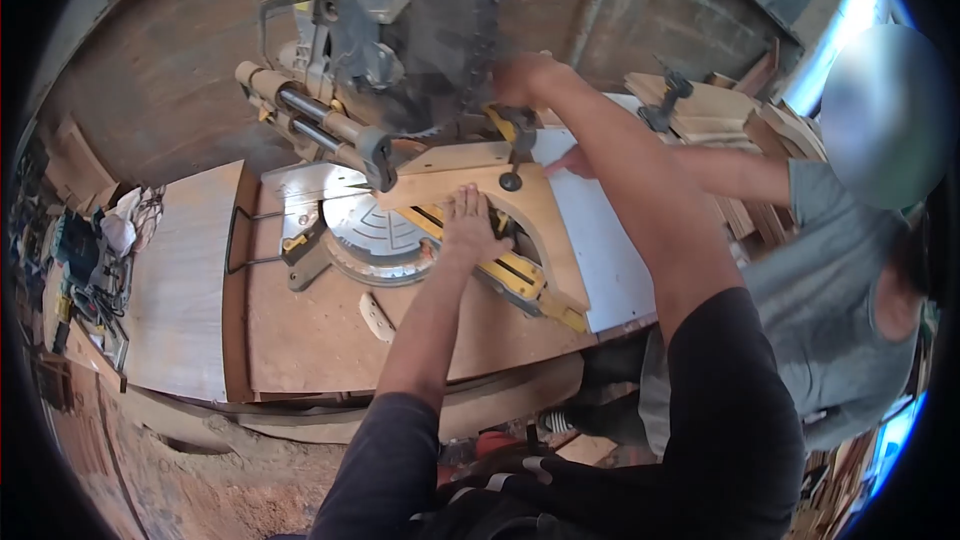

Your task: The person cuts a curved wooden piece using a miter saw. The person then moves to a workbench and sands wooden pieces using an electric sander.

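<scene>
A miter saw with a large dark blade housing (425, 30) and a round metal turntable (375, 225) stands on the workbench. My left hand (472, 230) lies with fingers spread on a curved wooden piece (545, 210), by the yellow miter arm (512, 272). My right hand (520, 80) is raised beside the right side of the saw head; its fingers are blurred and partly hidden, so what they hold cannot be made out. Below my right hand, a black clamp knob (510, 181) sits over the wooden piece.
At the right a co-worker in a grey shirt (810, 290) reaches a hand (573, 164) to the wood's far end. A small wood offcut (377, 317) lies before the turntable. Power tools (85, 255) are at far left; a drill (667, 102) rests on stacked boards (710, 112).
</scene>
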{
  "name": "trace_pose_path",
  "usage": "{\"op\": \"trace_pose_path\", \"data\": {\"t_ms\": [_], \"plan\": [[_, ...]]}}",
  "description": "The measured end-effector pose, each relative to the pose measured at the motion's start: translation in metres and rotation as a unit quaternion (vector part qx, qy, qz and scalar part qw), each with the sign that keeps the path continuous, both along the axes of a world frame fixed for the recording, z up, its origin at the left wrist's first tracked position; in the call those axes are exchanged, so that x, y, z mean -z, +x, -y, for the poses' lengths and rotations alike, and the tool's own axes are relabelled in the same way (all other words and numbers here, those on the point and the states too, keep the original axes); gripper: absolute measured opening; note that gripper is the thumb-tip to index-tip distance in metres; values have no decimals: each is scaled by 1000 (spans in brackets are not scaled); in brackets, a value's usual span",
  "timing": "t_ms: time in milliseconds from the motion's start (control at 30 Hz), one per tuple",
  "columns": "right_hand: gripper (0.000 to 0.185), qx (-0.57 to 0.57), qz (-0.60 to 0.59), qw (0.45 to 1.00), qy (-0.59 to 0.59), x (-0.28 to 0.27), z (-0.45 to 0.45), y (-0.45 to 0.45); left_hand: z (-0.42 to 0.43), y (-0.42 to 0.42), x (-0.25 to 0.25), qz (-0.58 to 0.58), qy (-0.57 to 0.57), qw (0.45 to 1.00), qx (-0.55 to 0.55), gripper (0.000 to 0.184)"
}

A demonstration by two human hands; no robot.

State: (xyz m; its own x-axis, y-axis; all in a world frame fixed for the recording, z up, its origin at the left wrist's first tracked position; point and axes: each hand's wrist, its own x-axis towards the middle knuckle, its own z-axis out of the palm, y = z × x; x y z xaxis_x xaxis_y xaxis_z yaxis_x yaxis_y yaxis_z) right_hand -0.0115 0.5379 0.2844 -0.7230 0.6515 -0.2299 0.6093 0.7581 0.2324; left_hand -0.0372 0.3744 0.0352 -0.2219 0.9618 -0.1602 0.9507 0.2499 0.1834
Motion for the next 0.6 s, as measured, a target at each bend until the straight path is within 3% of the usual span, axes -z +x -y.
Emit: {"op": "trace_pose_path", "data": {"t_ms": [33, 67, 133, 300, 433, 500, 600], "plan": [[42, 41, -69, 996, -26, -4, 14, 15, 1, -2, 0, 2, -3, 1000, 12, 117], [42, 52, -67, 996, -29, 1, 23, 26, 2, -5, 0, 49, 30, 998, -1, 115], [44, 34, -167, 985, -24, 23, 27, 45, 16, -10, 11, 97, 56, 994, -6, 113], [67, -16, -249, 968, -29, 76, 18, 81, 106, -11, 53, 118, 221, 968, -25, 98], [67, -29, -350, 936, -16, 74, 29, 101, 216, -29, 105, 137, 257, 948, -129, 89], [67, 59, -388, 908, -145, 60, 47, 117, 271, -47, 133, 236, 303, 900, -207, 90], [67, 44, -384, 908, -159, 70, 60, 143, 345, -77, 144, 125, 279, 900, -312, 90]]}}
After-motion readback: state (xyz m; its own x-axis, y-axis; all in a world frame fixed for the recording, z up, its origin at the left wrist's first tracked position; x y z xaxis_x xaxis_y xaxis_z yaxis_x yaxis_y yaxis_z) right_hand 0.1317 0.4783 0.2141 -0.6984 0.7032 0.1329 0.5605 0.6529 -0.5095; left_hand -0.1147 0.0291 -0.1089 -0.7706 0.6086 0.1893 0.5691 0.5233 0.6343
